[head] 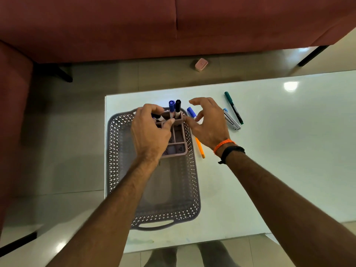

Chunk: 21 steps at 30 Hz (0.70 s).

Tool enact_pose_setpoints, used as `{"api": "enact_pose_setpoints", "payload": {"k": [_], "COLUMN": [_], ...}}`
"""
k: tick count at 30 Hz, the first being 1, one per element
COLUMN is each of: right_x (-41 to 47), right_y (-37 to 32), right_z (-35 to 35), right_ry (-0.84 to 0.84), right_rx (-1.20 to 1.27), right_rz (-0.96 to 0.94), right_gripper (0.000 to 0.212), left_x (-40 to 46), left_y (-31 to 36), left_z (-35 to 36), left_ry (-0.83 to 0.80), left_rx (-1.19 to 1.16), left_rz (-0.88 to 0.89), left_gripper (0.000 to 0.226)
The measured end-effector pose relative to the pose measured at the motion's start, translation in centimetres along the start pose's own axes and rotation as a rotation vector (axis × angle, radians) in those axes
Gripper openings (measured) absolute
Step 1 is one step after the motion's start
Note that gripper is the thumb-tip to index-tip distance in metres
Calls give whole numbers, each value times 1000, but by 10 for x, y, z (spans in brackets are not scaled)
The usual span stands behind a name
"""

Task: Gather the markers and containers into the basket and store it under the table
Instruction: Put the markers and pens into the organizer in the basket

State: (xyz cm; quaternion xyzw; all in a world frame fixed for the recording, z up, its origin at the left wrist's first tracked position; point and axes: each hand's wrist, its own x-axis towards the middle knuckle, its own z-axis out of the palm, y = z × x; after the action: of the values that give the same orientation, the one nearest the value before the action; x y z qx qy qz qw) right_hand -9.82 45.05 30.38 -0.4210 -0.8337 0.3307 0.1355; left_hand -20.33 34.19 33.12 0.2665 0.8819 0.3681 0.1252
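At frame centre, in the basket [154, 214] on the desk [269, 170], the left hand [149, 130] grips the organiser [178, 135], likely light, stiff plastic best held by its rim, while the right hand [209, 122] hovers loosely curled, empty.

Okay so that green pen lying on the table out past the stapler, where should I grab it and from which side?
Pinch the green pen around its middle barrel, coming straight down from above. It lies flat on the table, its far side open; the stapler crowds its near end.
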Motion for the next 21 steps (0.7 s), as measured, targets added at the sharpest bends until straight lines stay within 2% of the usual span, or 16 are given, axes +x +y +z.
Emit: {"api": "enact_pose_setpoints", "payload": {"k": [3, 10, 18, 21], "right_x": [-12, -30, -32, -28], "right_y": [10, 62, 121, 135], "right_z": [-9, -40, -55, -56], "right_ry": [15, 3, -35, -61], "right_rx": [62, 97, 60, 63], "right_rz": [39, 181, 345, 362], "right_gripper": [40, 30, 26, 27], "left_x": [-13, -28, -23, -16], "left_y": [6, 22, 36, 35], "left_z": [9, 61, 123, 144], "left_ry": [-77, -290, -386, -350], "left_rx": [-40, -37, 41, 140], "left_rz": [-15, -79, -225, -306], "left_gripper": [27, 23, 23, 30]}}
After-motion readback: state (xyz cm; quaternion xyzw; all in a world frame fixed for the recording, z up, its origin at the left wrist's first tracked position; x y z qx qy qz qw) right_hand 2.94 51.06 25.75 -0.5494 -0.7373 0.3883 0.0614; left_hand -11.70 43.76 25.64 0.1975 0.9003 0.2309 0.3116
